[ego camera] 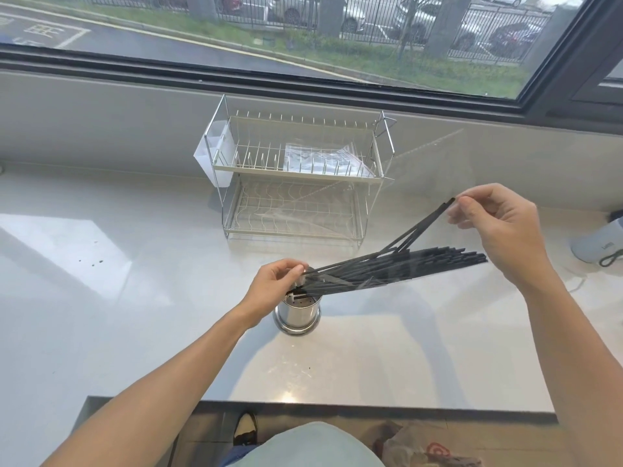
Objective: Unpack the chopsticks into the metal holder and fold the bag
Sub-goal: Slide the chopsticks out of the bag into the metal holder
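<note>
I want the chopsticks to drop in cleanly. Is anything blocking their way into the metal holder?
Nothing visible does. The chopsticks already point into the metal holder; only the left hand grips them at its rim.

A single wide-angle camera worn on the person's head looks forward and steeply down across a pale, glossy stone counter (101,298), close enough that both forearms reach in from the bottom edge. It faces a dark-framed window (303,72) at the top; straight lines bow near the edges.
</note>
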